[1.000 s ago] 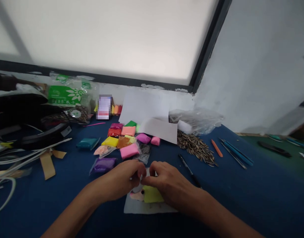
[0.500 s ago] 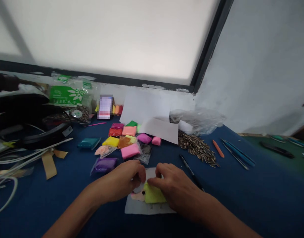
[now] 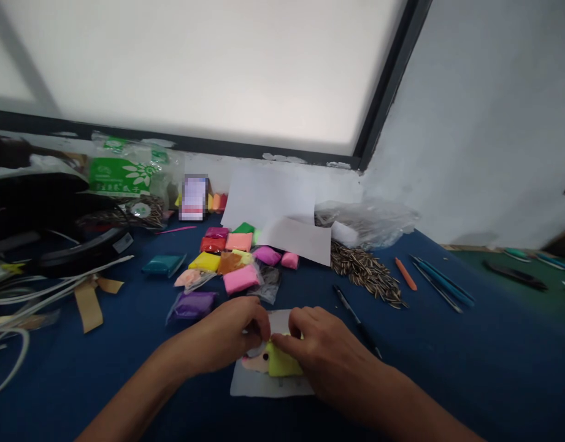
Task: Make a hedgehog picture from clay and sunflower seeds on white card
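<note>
On a small sheet of white paper lies a flat animal figure made of modelling clay. It has a yellow-green clay body, a peach clay snout and a black eye. My left hand is closed, its thumb and forefinger together above the snout; whatever they pinch is hidden. From the other side, my right hand curls over the body, its thumb pressed on the upper edge of the yellow-green clay. The two thumbs and fingertips nearly meet. My right hand covers the figure's right end.
Coloured clay packets, one of them purple, lie beyond my hands. A heap of sunflower seeds is at the back right. Nearby are a black pen, an orange stick and blue tweezers. White cables run along the left.
My right thumb has shifted slightly left along the upper edge of the yellow-green clay, closer to my left fingertips. My left hand has stayed nearly in place.
</note>
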Available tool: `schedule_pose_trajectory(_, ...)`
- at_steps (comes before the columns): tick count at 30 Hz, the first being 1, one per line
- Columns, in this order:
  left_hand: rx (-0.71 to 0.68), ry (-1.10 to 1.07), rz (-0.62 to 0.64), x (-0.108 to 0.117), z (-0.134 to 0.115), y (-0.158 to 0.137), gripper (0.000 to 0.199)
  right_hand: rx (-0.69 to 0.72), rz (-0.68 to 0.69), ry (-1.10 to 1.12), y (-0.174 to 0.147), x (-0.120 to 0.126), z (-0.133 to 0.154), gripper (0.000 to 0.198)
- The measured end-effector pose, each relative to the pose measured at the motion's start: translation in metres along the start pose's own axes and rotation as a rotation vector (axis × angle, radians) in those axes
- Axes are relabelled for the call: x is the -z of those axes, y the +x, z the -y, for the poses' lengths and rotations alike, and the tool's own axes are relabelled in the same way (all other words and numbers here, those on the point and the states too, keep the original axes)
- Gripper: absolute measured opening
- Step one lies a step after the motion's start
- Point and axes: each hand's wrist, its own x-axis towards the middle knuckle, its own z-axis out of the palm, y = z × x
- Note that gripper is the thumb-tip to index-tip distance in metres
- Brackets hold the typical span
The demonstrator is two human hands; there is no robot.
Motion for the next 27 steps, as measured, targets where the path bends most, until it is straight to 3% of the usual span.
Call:
schedule_pose_trajectory(7,0.005,0.027,-0.021,0.000,0.000,-0.001,0.019,-0.046,0.007,0.054,0.002,-0.002,-0.001,0.037)
schedule_pose_trajectory(12,-0.004,0.058,-0.039,-0.001,0.001,0.000,0.021,-0.047,0.011,0.095,0.008,-0.004,0.000,0.026)
schedule_pose_trajectory(27,-0.035,0.098,-0.020,-0.001,0.002,0.001,0.028,-0.030,0.023,0.126,0.001,0.003,0.007,0.021)
